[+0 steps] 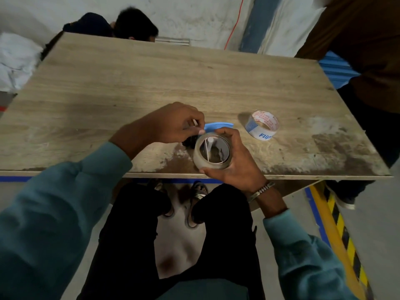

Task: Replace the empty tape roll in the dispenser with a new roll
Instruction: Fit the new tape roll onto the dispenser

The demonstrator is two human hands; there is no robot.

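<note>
Both grips hold clear roll (pixel 212 154); printed roll (pixel 262 124) apart.

Blue dispenser (pixel 218 126) mostly hidden behind hands; left fingers (pixel 200 132) blurred.

Both hands, the clear roll (pixel 213 153) and a printed tape roll (pixel 262 125) are crowding the near edge, leaving the table (pixel 151 79) beyond lying open.

warehouse or workshop floor, bare concrete floor (pixel 177 252), yellow-black hazard stripe (pixel 344 232) with blue floor tape lower right, scuffed white wall (pixel 194 16) and orange cable (pixel 234 22) at top, stained plywood table (pixel 151 83) centre, white sacks (pixel 15 59) upper left
</note>
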